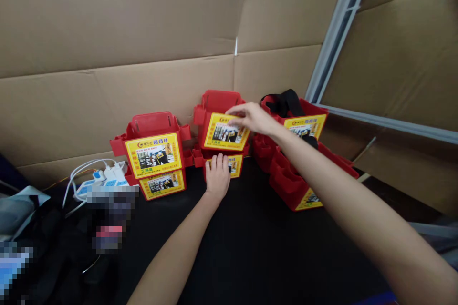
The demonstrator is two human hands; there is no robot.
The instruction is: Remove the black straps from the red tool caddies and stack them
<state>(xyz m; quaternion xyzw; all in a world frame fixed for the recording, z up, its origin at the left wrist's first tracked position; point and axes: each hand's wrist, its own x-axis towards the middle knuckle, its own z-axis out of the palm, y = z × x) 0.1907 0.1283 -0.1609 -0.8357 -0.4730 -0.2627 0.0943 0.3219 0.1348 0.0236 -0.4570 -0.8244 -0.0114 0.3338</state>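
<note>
My right hand pinches the front rim of a red plastic tool box, which bears a yellow picture label. That box sits tilted in the top of a second red tool box. Against the lower box's labelled front rests my left hand, fingers stretched upward and lying on it, their tips close to the upper box's bottom edge. Both boxes have small side pockets; my hands cover part of each label.
Another stacked pair of red tool boxes stands left. More red boxes lie right, one with a black strap. A power strip with white cables sits far left. Cardboard panels stand behind the black tabletop.
</note>
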